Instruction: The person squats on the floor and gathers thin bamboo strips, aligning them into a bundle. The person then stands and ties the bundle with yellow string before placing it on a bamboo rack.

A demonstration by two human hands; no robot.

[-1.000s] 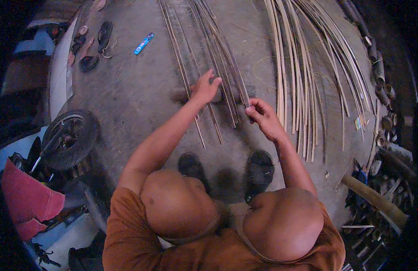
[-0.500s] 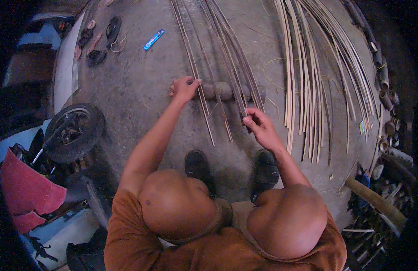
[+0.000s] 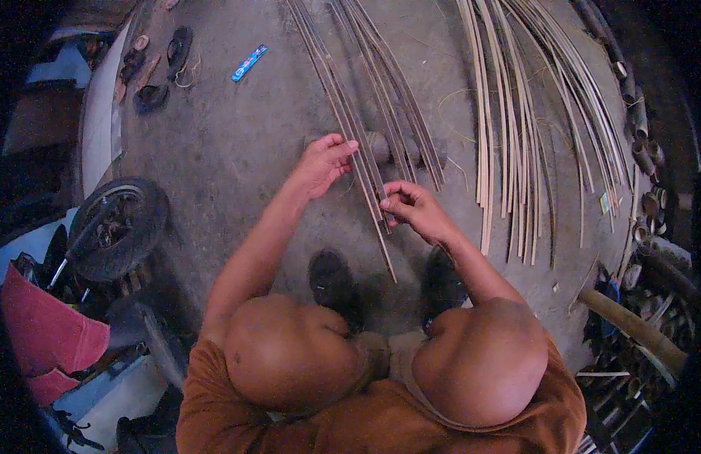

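Several long, thin strips, apparently split bamboo, run from the far edge toward my feet. My left hand [image 3: 325, 163] is closed with thumb and fingers around the left strips [image 3: 337, 97] and raises them above the floor. Lower on the same bunch, my right hand [image 3: 415, 206] pinches a dark strip near its near end. One pale strip end reaches past both hands toward my shoes. Beside them lie more dark strips [image 3: 400, 91], resting across a short round log [image 3: 378, 145], which my left hand and the strips partly cover.
A broad spread of pale strips [image 3: 509, 129] lies on the right. Cut bamboo tubes [image 3: 647, 151] line the far right edge, with a thick pole [image 3: 630, 333] nearer. On the left are a wheel [image 3: 117, 227], a red cloth [image 3: 51, 325], sandals [image 3: 180, 53] and a blue packet [image 3: 250, 63].
My left hand has shifted right with its strip. My right hand has moved left from the dark bunch to the strips at my left hand, and the pale end now reaches closer to me.
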